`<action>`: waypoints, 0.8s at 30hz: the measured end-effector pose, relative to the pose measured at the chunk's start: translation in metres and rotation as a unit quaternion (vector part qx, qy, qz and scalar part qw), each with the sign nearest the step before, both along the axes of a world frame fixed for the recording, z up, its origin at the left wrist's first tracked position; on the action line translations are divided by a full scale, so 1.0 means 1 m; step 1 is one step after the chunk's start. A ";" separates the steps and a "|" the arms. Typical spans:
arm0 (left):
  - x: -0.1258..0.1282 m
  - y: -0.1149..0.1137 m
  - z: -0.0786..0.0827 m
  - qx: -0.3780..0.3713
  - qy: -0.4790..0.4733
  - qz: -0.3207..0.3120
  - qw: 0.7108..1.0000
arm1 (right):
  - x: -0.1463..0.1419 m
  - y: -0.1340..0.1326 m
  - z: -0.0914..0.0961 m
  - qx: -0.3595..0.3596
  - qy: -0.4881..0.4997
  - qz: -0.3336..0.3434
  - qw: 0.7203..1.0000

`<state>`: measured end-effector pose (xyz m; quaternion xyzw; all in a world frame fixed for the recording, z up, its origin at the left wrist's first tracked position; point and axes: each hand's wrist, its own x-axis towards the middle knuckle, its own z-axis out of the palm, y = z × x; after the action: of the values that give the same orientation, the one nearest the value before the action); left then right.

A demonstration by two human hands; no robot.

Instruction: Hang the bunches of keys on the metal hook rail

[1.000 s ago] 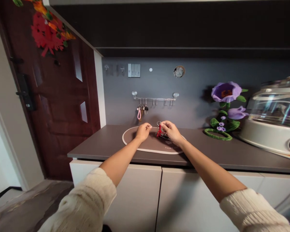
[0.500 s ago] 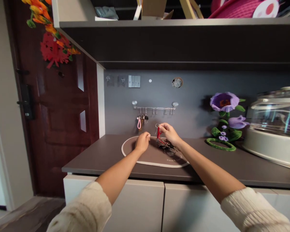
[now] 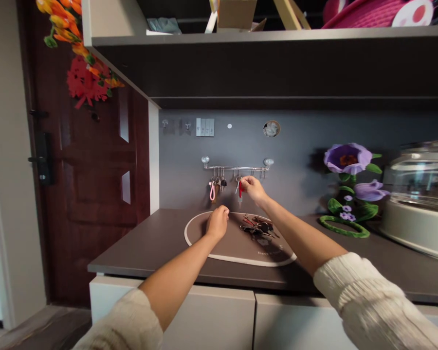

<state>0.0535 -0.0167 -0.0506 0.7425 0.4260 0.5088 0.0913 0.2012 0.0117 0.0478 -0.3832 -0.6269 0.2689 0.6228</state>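
My right hand [image 3: 254,189] pinches a key ring with a red tag [image 3: 240,189] and a key hanging from it. The ring is just below the hooks of a clear hook rail [image 3: 237,168] on the wall; whether it touches a hook I cannot tell. Several keys, with a pink strap [image 3: 212,191] among them, hang from the rail's left hooks. Closed in a loose fist, my left hand [image 3: 218,222] is at the brown oval mat [image 3: 229,245], with nothing showing in it. A pile of keys [image 3: 259,227] lies on the mat, below my right hand.
An overhead shelf [image 3: 241,36] juts out above the counter [image 3: 131,243]. Purple fabric flowers [image 3: 348,159] and a white appliance with a clear cover [image 3: 416,209] stand on the right. A dark red door [image 3: 95,209] is on the left.
My right hand has lifted the key ring with the red tag from above the key pile up to the rail's hooks. My left hand stays curled at the mat.
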 end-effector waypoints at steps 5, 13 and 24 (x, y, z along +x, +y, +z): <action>0.001 0.000 0.000 -0.008 0.003 0.004 1.000 | -0.011 0.020 0.008 -0.012 0.056 -0.016 0.998; 0.001 -0.001 0.000 -0.001 0.006 0.002 1.000 | -0.024 0.050 0.007 -0.024 0.090 -0.098 0.991; 0.001 0.000 0.000 -0.004 0.009 0.008 1.000 | -0.025 0.071 -0.006 -0.054 0.104 -0.174 0.978</action>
<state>0.0546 -0.0163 -0.0509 0.7432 0.4347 0.5013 0.0864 0.1763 0.0828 0.0420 -0.4896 -0.4667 0.2280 0.7004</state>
